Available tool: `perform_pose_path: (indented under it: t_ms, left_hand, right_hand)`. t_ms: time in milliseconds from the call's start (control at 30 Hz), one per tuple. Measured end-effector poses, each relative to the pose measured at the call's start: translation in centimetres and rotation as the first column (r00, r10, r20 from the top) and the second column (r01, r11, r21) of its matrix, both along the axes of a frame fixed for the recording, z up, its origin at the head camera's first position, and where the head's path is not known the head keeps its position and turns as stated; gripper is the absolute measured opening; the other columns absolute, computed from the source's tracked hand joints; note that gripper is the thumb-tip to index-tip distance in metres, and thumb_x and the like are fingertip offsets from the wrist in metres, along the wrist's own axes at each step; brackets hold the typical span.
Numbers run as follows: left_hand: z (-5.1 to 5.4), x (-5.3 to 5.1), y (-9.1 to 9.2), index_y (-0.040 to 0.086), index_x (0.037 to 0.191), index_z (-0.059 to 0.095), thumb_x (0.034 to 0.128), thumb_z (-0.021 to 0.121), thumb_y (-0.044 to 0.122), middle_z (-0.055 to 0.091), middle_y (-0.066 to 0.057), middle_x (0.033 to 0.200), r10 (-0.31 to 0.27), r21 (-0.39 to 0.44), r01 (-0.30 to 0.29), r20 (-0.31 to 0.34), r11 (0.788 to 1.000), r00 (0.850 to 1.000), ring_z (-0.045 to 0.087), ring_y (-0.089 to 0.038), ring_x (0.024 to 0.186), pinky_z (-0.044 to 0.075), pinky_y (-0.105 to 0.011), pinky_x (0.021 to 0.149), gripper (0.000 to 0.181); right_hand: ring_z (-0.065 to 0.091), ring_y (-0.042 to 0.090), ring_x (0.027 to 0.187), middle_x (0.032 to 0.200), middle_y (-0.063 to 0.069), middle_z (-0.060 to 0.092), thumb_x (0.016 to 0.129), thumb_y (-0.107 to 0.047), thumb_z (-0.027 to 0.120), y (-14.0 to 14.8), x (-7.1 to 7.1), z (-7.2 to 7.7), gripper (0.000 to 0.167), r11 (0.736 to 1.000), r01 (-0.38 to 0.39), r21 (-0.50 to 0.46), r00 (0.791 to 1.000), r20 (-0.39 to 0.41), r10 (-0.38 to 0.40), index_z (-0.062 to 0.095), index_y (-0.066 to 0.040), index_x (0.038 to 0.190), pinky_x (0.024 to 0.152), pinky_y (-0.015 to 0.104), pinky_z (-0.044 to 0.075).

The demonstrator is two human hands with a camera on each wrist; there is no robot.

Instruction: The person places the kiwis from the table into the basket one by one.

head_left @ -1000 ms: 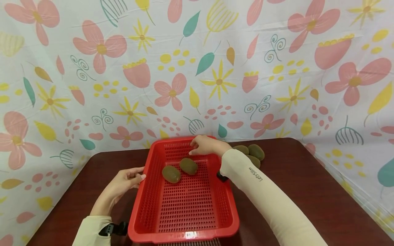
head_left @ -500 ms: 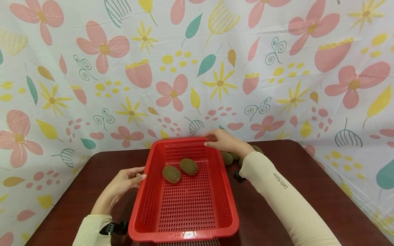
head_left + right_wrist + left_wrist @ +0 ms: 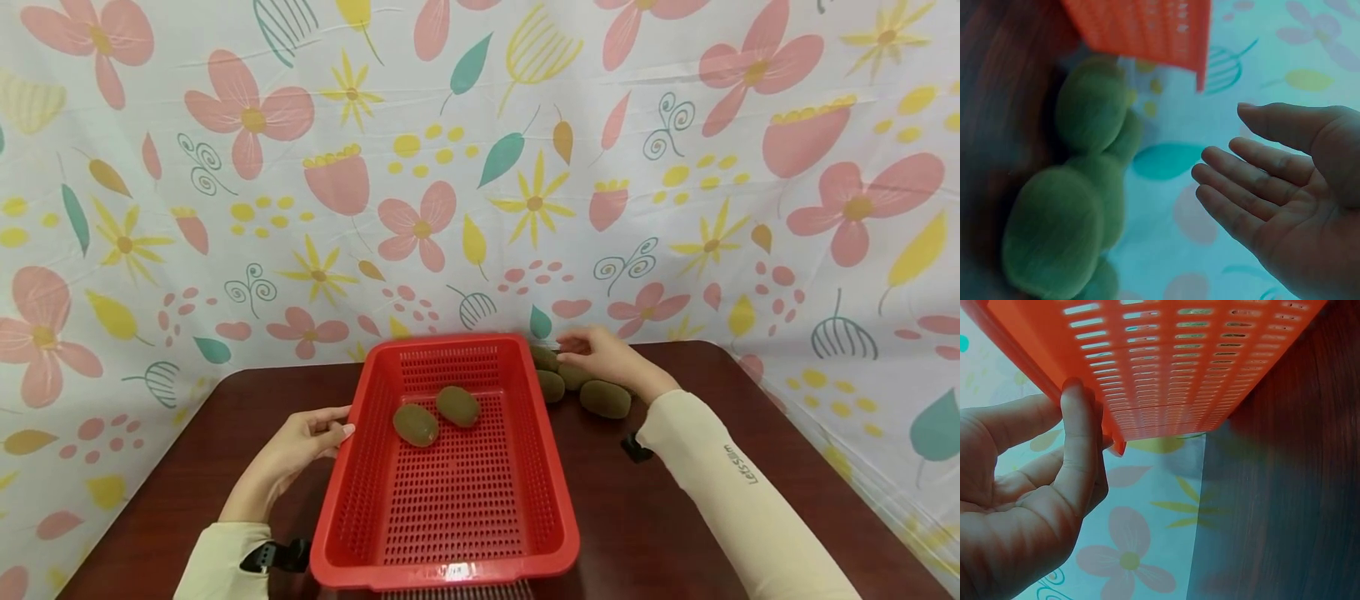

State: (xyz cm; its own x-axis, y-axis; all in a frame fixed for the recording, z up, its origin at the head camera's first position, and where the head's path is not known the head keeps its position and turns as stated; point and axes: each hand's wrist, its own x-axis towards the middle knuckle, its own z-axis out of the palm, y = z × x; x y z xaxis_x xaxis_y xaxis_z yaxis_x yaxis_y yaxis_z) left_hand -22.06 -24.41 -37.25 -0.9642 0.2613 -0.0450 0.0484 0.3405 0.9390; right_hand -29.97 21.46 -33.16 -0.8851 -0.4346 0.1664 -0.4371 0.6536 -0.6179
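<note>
A red basket [image 3: 553,467] holds two brown kiwis, one at left [image 3: 416,425] and one [image 3: 458,406] beside it. My left hand [image 3: 303,442] grips the basket's left rim; in the left wrist view, fingers of that hand [image 3: 1041,481] meet the rim [image 3: 1035,369]. Over several kiwis right of the basket hovers my right hand [image 3: 611,358], holding nothing. One kiwi [image 3: 605,400] lies nearest on the table. The right wrist view has the hand [image 3: 1291,187] with fingers extended, apart from the kiwis [image 3: 1054,231].
The dark brown table [image 3: 712,467] extends on both sides of the basket. A white cloth with flowers and leaves [image 3: 465,167] hangs behind the table. Part of a striped item [image 3: 457,593] shows under the basket's near edge.
My right hand has moved right, from above the basket's far end to above the loose kiwis, uncovering more of them. The left hand and the two kiwis inside look unmoved.
</note>
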Motion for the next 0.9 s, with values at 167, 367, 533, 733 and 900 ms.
perform_pose_path:
  t_ms: [167,367,533,733,900]
  left_hand:
    - [0.0,-0.1,0.1,-0.005,0.14,0.044,0.0955,0.061,0.02,0.064,-0.015,0.093,0.01,-0.003,-0.01,0.007,1.0,1.0,0.067,-0.029,0.083,0.054,-0.044,0.084,0.054]
    - [0.0,0.0,0.1,-0.006,0.14,0.044,0.0955,0.061,0.018,0.063,-0.015,0.09,0.019,-0.005,-0.019,0.011,1.0,1.0,0.067,-0.029,0.083,0.054,-0.045,0.084,0.053]
    - [0.1,0.1,0.2,-0.006,0.14,0.044,0.0952,0.061,0.018,0.064,-0.014,0.089,0.021,-0.006,-0.021,0.01,1.0,1.0,0.067,-0.029,0.081,0.053,-0.046,0.086,0.053]
    - [0.1,0.1,0.1,-0.006,0.139,0.044,0.0952,0.061,0.017,0.064,-0.014,0.089,0.024,-0.007,-0.024,0.005,1.0,1.0,0.067,-0.029,0.081,0.054,-0.046,0.085,0.052]
    - [0.1,0.1,0.2,-0.007,0.139,0.044,0.0952,0.061,0.015,0.064,-0.014,0.088,0.014,-0.007,-0.014,-0.004,1.0,1.0,0.067,-0.029,0.081,0.054,-0.046,0.085,0.052]
  right_hand:
    - [0.06,0.039,0.105,0.114,0.027,0.063,0.094,-0.012,0.061,2.7,-0.2,-1.7,0.035,0.998,0.062,0.034,0.998,-0.022,-0.061,0.058,0.011,0.121,0.089,0.049,0.049]
    - [0.06,0.041,0.105,0.114,0.026,0.064,0.094,-0.015,0.063,5.4,-0.3,-3.4,0.037,0.989,0.118,0.084,0.993,-0.014,-0.117,0.059,0.01,0.121,0.086,0.051,0.05]
    - [0.06,0.04,0.104,0.113,0.026,0.063,0.094,-0.016,0.063,6.6,-0.3,-4.3,0.041,0.986,0.143,0.085,0.988,0.042,-0.146,0.057,0.011,0.123,0.078,0.044,0.053]
    - [0.061,0.039,0.103,0.112,0.026,0.064,0.092,-0.015,0.065,6.6,-0.5,-4.6,0.042,0.991,0.123,0.058,0.989,0.069,-0.127,0.056,0.012,0.124,0.077,0.042,0.054]
    - [0.06,0.04,0.104,0.114,0.027,0.063,0.091,-0.014,0.066,6.2,-0.7,-4.7,0.042,0.992,0.095,0.077,0.992,0.082,-0.101,0.056,0.012,0.123,0.081,0.045,0.053]
